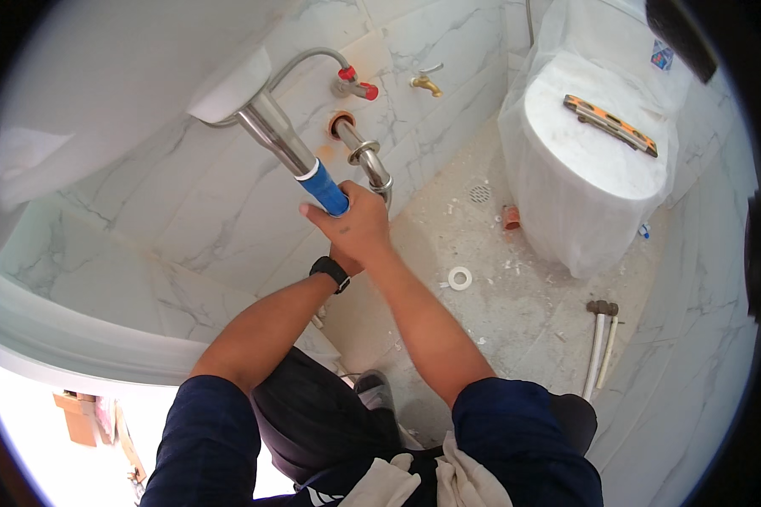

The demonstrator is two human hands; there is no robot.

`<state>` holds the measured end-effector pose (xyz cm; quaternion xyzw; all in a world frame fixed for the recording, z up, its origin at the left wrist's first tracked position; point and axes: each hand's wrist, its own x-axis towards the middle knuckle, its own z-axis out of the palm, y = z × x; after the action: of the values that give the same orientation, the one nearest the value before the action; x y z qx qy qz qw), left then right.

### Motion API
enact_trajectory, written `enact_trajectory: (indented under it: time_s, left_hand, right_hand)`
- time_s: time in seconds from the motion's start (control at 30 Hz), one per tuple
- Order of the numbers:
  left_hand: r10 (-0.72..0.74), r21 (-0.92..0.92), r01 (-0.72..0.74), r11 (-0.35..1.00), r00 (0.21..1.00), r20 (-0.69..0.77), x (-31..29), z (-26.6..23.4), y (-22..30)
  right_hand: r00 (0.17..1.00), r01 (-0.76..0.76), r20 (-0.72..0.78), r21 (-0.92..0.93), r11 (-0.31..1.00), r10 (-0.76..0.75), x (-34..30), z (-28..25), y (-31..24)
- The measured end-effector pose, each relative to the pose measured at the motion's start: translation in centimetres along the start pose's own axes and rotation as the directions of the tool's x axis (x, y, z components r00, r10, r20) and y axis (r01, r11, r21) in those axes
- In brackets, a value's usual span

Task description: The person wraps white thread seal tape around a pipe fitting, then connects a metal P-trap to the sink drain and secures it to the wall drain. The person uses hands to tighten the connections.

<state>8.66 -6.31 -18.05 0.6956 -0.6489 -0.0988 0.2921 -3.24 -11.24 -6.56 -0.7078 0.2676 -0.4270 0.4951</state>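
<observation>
A chrome drain pipe slants down from the underside of the white basin. Its lower end is wrapped in a blue sleeve. My right hand closes round the bottom of that sleeve, thumb lying on the left side. Just below and behind it is my left hand, with a black watch at the wrist; the right hand and forearm hide its fingers. Beside my right hand, a bent chrome waste pipe comes out of an orange hole in the tiled wall, its lower end partly hidden.
A red-handled valve with a grey hose and a brass tap are on the wall. An orange-and-black level lies on the plastic-wrapped toilet. A white ring, debris and two hammers lie on the floor.
</observation>
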Motion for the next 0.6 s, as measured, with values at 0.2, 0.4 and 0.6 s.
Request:
enact_trajectory:
  time_s: [0.2, 0.4, 0.6]
  left_hand:
    - [-0.156, -0.397, 0.097, 0.913, 0.981, -0.119, 0.2, -0.9, 2.9]
    - [-0.239, -0.479, 0.19, 0.857, 0.97, -0.044, 0.2, -0.8, 2.7]
    - [0.043, -0.088, -0.075, 0.993, 0.948, -0.314, 0.5, 0.5, 0.5]
  right_hand:
    - [0.744, -0.149, 0.656, 0.343, 0.928, -0.123, 4.1, -4.4, 1.9]
    - [0.749, -0.155, 0.662, 0.221, 0.963, -0.031, 4.4, -3.7, 1.1]
    - [0.897, -0.006, 0.437, 0.168, 0.986, -0.069, 2.7, -3.0, 0.8]
